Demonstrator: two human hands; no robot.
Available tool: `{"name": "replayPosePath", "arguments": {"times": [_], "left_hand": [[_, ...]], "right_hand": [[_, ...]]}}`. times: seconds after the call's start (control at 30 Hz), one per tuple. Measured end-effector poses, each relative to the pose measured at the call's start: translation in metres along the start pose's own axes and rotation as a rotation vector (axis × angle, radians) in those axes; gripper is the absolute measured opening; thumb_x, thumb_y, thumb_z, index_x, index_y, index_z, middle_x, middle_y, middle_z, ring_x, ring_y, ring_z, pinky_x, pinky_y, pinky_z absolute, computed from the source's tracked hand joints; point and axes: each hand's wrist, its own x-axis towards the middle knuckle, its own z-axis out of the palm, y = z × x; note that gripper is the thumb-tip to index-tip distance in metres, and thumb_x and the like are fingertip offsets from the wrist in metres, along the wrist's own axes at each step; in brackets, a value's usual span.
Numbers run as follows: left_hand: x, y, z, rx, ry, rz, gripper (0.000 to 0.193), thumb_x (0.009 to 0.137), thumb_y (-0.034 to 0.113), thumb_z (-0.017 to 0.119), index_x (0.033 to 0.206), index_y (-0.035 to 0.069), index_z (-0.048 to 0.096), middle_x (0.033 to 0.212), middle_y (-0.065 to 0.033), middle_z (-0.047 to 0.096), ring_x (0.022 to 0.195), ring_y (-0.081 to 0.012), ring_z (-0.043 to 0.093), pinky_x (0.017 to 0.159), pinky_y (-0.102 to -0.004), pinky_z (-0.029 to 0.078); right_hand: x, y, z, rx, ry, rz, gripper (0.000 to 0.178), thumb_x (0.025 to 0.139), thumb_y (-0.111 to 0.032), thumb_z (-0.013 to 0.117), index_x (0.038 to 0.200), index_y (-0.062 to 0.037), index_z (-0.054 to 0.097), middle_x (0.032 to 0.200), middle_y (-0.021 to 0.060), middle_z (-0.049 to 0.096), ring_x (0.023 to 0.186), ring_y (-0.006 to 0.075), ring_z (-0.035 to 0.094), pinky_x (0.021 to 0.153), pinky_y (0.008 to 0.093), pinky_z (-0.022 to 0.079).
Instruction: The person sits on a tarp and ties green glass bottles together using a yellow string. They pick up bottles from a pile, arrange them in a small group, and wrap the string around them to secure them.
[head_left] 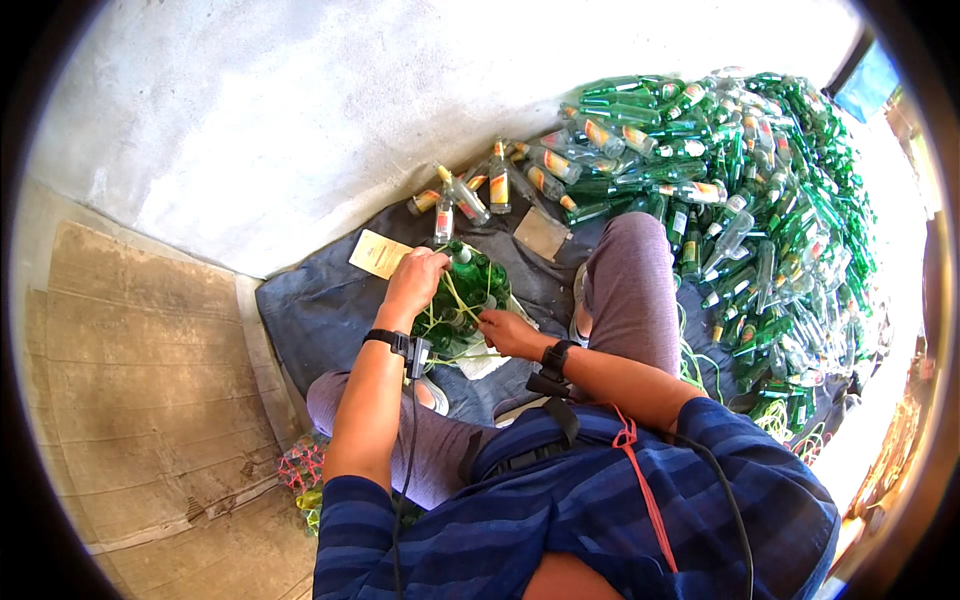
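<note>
Between my knees stands a bundle of green glass bottles (487, 270), wound with pale yellow-green plastic cord (455, 291). My left hand (415, 280) is at the bundle's left upper side, fingers closed near a bottle's top; what they grip is hidden behind them. On the near right side of the bundle, my right hand (508, 332) is closed on the cord, which runs taut from its fingers across the bottles. A whitish flat piece (482, 364) shows under the bundle's near edge.
A large heap of green and clear bottles (740, 190) fills the right. Several clear labelled bottles (499, 180) stand or lie by the white wall (300, 120). A yellowish card (379, 254) lies on the dark sheet (325, 300). Cardboard (150, 370) covers the left side.
</note>
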Motion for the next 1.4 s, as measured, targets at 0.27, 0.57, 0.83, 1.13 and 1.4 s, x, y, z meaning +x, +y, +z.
{"name": "replayPosePath", "arguments": {"times": [0.27, 0.57, 0.83, 1.13, 1.4], "left_hand": [[0.013, -0.003, 0.001, -0.032, -0.219, -0.167, 0.012, 0.087, 0.009, 0.065, 0.096, 0.007, 0.074, 0.091, -0.0178, 0.072, 0.089, -0.0362, 0.068, 0.081, -0.0445, 0.053], [0.030, -0.014, 0.004, -0.140, -0.393, -0.177, 0.016, 0.085, 0.013, 0.067, 0.097, 0.012, 0.077, 0.091, -0.0153, 0.073, 0.088, -0.0348, 0.070, 0.079, -0.0416, 0.055], [0.034, -0.019, 0.016, -0.131, -0.493, -0.174, 0.019, 0.081, 0.011, 0.069, 0.098, 0.011, 0.077, 0.093, -0.0160, 0.073, 0.090, -0.0337, 0.071, 0.082, -0.0412, 0.055], [0.028, -0.024, 0.011, -0.113, -0.524, -0.228, 0.020, 0.079, 0.009, 0.067, 0.097, 0.010, 0.077, 0.092, -0.0159, 0.074, 0.088, -0.0322, 0.071, 0.081, -0.0394, 0.054], [0.016, -0.012, 0.006, -0.064, -0.419, -0.252, 0.020, 0.081, 0.008, 0.066, 0.098, 0.010, 0.077, 0.092, -0.0175, 0.073, 0.089, -0.0340, 0.070, 0.082, -0.0418, 0.054]], "right_hand": [[0.007, 0.013, -0.002, -0.117, 0.013, -0.099, 0.024, 0.102, -0.022, 0.051, 0.098, -0.0006, 0.061, 0.070, 0.0071, 0.060, 0.063, 0.0183, 0.059, 0.058, 0.0367, 0.046], [0.011, 0.018, 0.004, -0.339, 0.088, -0.236, 0.022, 0.098, -0.020, 0.053, 0.099, 0.0002, 0.061, 0.090, 0.0276, 0.065, 0.089, 0.0489, 0.062, 0.076, 0.0542, 0.048], [0.008, 0.010, -0.003, -0.437, 0.046, -0.292, 0.023, 0.096, -0.021, 0.053, 0.091, -0.0012, 0.063, 0.088, 0.0274, 0.065, 0.088, 0.0482, 0.062, 0.076, 0.0544, 0.048], [0.008, 0.008, -0.013, -0.551, -0.074, -0.301, 0.024, 0.093, -0.021, 0.052, 0.092, -0.0026, 0.067, 0.091, 0.0255, 0.067, 0.088, 0.0464, 0.064, 0.078, 0.0527, 0.050], [0.005, -0.001, -0.023, -0.527, -0.173, -0.296, 0.027, 0.094, -0.023, 0.052, 0.094, -0.0019, 0.068, 0.095, 0.0250, 0.068, 0.091, 0.0460, 0.064, 0.081, 0.0517, 0.050]]}}
